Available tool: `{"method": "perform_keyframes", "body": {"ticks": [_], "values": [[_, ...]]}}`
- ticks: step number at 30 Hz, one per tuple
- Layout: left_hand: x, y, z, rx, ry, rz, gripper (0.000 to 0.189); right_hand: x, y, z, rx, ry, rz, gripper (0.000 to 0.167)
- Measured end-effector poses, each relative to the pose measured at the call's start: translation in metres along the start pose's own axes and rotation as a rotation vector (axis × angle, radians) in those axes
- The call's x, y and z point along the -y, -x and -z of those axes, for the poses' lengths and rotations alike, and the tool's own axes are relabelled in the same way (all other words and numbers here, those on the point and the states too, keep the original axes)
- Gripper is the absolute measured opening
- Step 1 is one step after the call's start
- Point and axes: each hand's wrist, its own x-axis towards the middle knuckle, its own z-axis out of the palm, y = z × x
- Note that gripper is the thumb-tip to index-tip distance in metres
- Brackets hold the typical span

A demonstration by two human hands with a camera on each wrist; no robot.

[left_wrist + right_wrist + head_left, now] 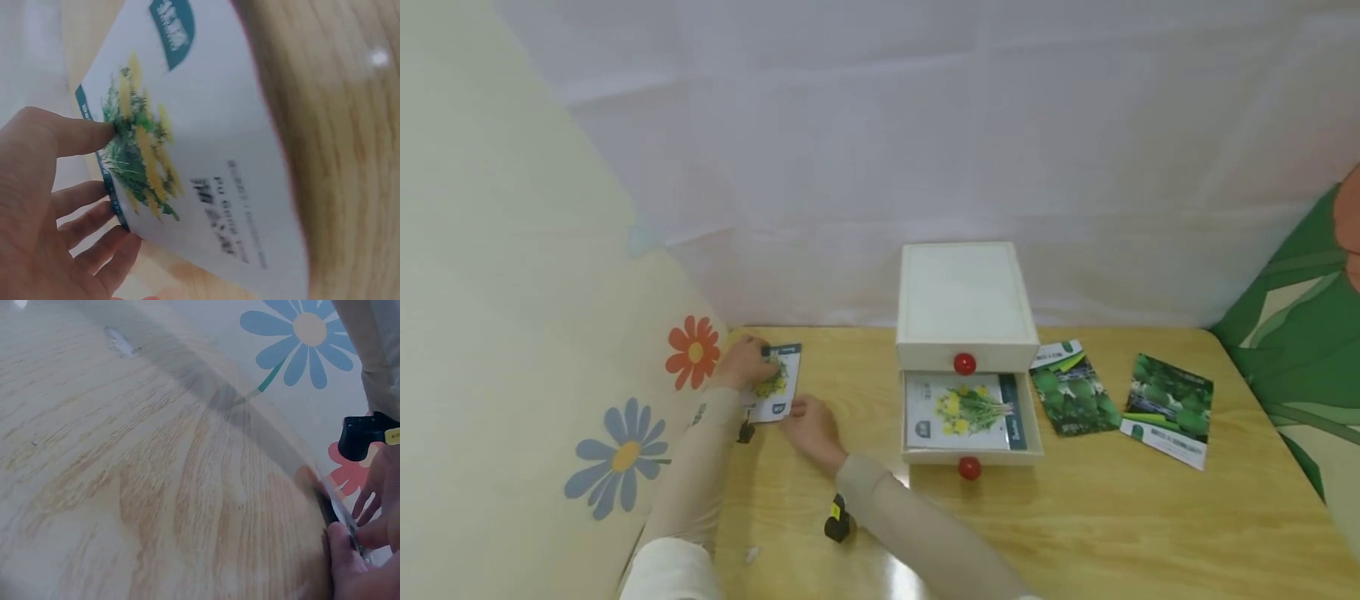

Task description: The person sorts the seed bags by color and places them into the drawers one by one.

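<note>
Two hands worked at the left end of the pale wood-grain table (865,358), head view. The left hand (742,364) and right hand (812,429) shared one flat white packet with a yellow-flower print and dark green band (782,387); right hand at its near right corner, pinching. To the right stood a white box with two drawers and round red knobs (966,292), lower drawer pulled out; in it lay a similar white yellow-flower packet (966,414). Beyond, on the table: a glossy green leaf-print packet (1075,392) just beside the box, and a second green packet with a white end (1168,408) farther right.

Left wrist view: thumb lay over the printed flowers, fingers behind the banded edge, so the left hand pinched the packet.

Right wrist view: packet seen nearly edge-on, pinched by the right hand; contact with the table could not be told.
</note>
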Motion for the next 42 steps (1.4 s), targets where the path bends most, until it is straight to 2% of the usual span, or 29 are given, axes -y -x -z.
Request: {"method": "perform_keyframes", "body": {"ticks": [3,8,17,20,23,30,37,42], "values": [[-0.004,0.001,0.001,0.0,-0.005,-0.003,0.071,-0.002,-0.004,0.0,-0.051,-0.031,-0.04,0.029],[-0.005,0.004,0.001,-0.016,-0.003,0.006,0.069,-0.001,-0.004,0.002,-0.052,-0.069,-0.044,0.02],[0.003,0.004,-0.007,-0.007,0.137,0.059,0.058,0.0,-0.002,0.008,-0.098,-0.067,-0.074,0.01],[0.008,0.004,-0.008,-0.011,0.199,0.052,0.047,0.001,0.0,0.011,-0.095,-0.078,-0.094,0.012],[0.016,0.006,-0.007,-0.006,0.222,0.033,0.036,0.002,0.003,0.013,-0.087,-0.09,-0.099,0.013],[0.032,0.021,-0.001,0.051,0.244,-0.051,0.03,0.005,0.012,0.014,-0.066,-0.154,-0.106,0.015],[0.048,0.03,-0.005,0.082,0.345,-0.022,0.032,0.008,0.022,0.023,-0.071,-0.207,-0.082,0.015],[0.052,0.039,-0.006,0.084,0.403,0.0,0.036,0.011,0.028,0.031,-0.053,-0.283,-0.074,0.022]]}}
